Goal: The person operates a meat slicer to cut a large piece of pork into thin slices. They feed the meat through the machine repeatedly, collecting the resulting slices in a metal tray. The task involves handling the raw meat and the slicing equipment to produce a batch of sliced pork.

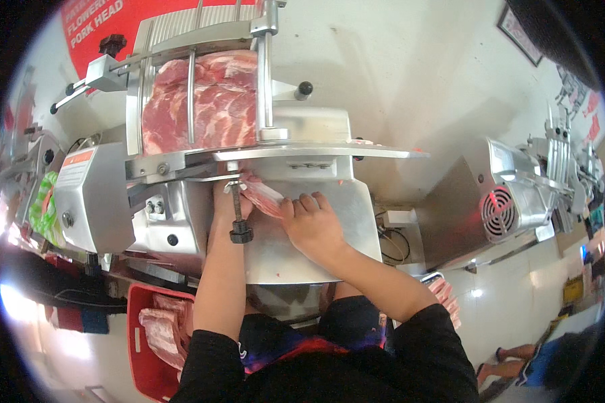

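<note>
strip of sliced meat [265, 197], pink with pale fat, lies slanting just above the bare metal tray [302, 262] of a slicer, on the near side of its blade [383, 154], between the two hands. the right hand [313, 225] comes in from the near right, its fingers curled and grasping the right end of the strip. the left hand [224, 203] is at the strip's left end, partly hidden by the slicer's metal parts and a threaded rod with a black knob [241, 232]; i cannot tell how its fingers are set.

on the far side of the blade, a wide slab of marbled meat [215, 111] sits under metal bars on the slicer's carriage. a red sign [91, 50] is at the far left, behind the machine. left of the slicer's housing [101, 201] is a green and white bag [45, 213]. at the near left, a red crate [144, 373] holds larger pieces of meat [163, 334]. to the right is another metal machine [460, 185] with a round vent, and at the near right another person's legs [507, 366] show.
</note>
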Motion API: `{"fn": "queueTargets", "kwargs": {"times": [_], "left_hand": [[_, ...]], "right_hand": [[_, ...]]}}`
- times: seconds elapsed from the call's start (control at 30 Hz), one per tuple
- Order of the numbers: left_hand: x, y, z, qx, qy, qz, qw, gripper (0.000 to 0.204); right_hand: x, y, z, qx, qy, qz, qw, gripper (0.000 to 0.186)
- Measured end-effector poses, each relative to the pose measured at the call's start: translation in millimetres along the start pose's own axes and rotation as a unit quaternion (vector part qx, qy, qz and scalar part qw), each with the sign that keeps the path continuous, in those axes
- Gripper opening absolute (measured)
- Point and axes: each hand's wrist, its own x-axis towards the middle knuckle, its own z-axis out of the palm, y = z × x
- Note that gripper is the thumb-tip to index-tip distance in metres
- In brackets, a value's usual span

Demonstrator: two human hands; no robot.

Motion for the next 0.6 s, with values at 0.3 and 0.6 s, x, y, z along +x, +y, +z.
{"fn": "queueTargets", "kwargs": {"times": [0.3,0.6], "left_hand": [[24,11,-22,0.199,-0.190,-0.108,0.955,0.047],[36,49,-13,0.143,-0.100,-0.053,0.983,0.045]], "right_hand": [[-56,36,-62,0.015,0.085,0.058,0.995,0.026],[-223,134,-201,0.023,0.224,0.157,0.962,0.028]]}}
